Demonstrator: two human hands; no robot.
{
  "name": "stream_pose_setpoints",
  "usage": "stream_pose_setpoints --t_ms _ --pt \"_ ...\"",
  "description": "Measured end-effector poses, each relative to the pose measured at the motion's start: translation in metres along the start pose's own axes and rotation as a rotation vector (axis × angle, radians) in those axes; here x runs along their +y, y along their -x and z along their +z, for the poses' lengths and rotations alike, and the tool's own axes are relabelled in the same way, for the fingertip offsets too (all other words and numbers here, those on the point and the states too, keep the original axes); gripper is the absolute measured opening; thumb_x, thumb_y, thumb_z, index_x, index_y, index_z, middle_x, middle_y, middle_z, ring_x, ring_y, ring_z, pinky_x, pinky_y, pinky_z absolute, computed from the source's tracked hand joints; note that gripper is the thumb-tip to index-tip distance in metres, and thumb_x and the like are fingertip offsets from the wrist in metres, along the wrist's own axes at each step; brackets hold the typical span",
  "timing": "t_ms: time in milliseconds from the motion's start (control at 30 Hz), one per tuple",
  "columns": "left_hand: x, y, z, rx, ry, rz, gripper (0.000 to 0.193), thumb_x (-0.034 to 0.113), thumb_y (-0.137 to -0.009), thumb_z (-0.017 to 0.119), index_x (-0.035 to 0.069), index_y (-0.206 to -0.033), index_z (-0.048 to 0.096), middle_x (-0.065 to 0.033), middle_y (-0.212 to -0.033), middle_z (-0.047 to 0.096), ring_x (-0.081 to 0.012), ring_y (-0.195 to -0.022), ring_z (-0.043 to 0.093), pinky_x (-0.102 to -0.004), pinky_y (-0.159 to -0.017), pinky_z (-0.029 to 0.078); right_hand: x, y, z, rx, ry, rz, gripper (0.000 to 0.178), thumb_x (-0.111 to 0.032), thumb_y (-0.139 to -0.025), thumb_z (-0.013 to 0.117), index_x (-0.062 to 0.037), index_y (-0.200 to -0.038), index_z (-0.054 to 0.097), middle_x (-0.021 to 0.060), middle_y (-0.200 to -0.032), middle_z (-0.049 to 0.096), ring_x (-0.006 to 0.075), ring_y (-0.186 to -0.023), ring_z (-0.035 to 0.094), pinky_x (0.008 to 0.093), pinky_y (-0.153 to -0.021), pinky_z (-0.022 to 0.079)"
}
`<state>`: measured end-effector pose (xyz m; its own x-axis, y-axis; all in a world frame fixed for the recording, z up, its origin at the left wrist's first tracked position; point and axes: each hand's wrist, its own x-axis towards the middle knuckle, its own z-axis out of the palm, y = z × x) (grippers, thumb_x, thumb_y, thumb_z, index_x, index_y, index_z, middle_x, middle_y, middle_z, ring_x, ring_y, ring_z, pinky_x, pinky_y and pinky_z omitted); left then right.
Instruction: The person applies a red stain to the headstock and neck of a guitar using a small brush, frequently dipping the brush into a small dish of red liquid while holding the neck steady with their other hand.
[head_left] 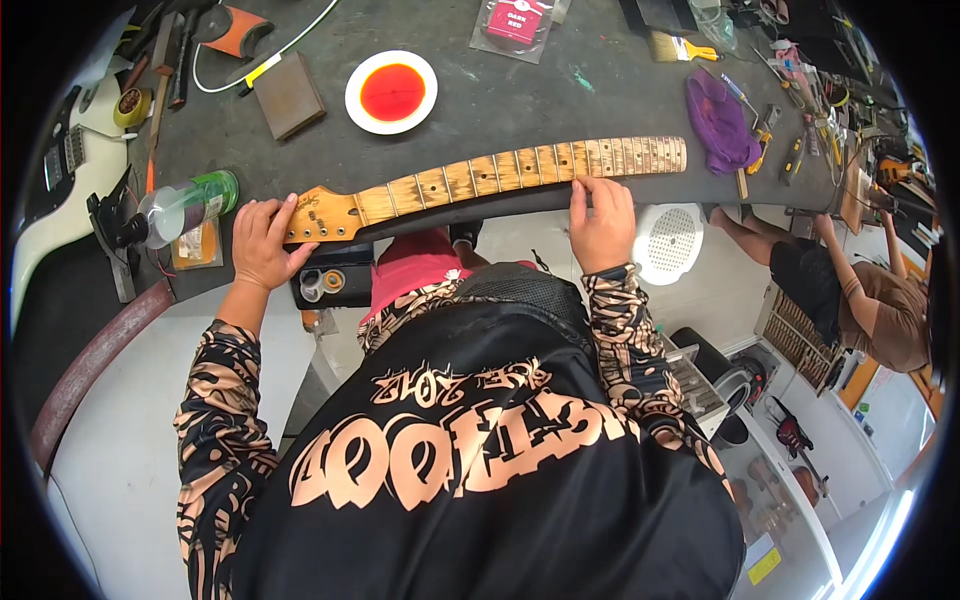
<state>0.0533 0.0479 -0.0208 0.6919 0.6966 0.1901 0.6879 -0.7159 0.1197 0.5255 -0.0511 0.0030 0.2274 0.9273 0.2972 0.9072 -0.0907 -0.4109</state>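
Note:
A light-wood guitar neck (pixel 470 178) with dark streaks along its fretboard lies across the near edge of the dark bench, its headstock to the left. My left hand (pixel 262 242) grips the end of the headstock, fingers on top and thumb at the near side. Farther right, my right hand (pixel 604 225) has its curled fingertips on the near edge of the neck, where the streaked part meets a paler one. Beyond the neck sits a white plate (pixel 391 128) holding red liquid (pixel 391 90).
A clear bottle (pixel 180 212) lies by my left hand. Farther back are a brown block (pixel 288 95), a red-labelled packet (pixel 515 25) and a brush (pixel 685 47). A purple cloth (pixel 720 122) and several tools lie right. Another person (pixel 880 290) stands beyond a white stool (pixel 668 245).

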Motion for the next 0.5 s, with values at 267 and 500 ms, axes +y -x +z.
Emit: stream_pose_setpoints --t_ms 267,500 --pt "-0.002 0.002 -0.001 -0.012 -0.009 -0.004 0.080 0.048 -0.076 0.080 0.011 -0.143 0.055 -0.0103 -0.118 0.057 -0.0314 -0.109 0.056 -0.0511 -0.108 0.041 0.023 0.003 -0.009 0.021 0.055 0.063 0.009 -0.011 -0.090 0.071 -0.0051 -0.097 0.071 0.0086 -0.093 0.069 0.0288 -0.086 0.064 0.0404 -0.079 0.052" --pt "-0.002 0.002 0.001 -0.001 -0.005 0.002 0.081 0.050 -0.076 0.079 0.012 -0.143 0.055 -0.0106 -0.118 0.057 -0.0321 -0.109 0.056 -0.0515 -0.107 0.042 0.021 -0.004 0.001 0.057 -0.017 0.183 0.010 -0.012 -0.091 0.071 -0.0043 -0.097 0.072 0.0081 -0.090 0.070 0.0261 -0.080 0.064 0.0386 -0.076 0.052"
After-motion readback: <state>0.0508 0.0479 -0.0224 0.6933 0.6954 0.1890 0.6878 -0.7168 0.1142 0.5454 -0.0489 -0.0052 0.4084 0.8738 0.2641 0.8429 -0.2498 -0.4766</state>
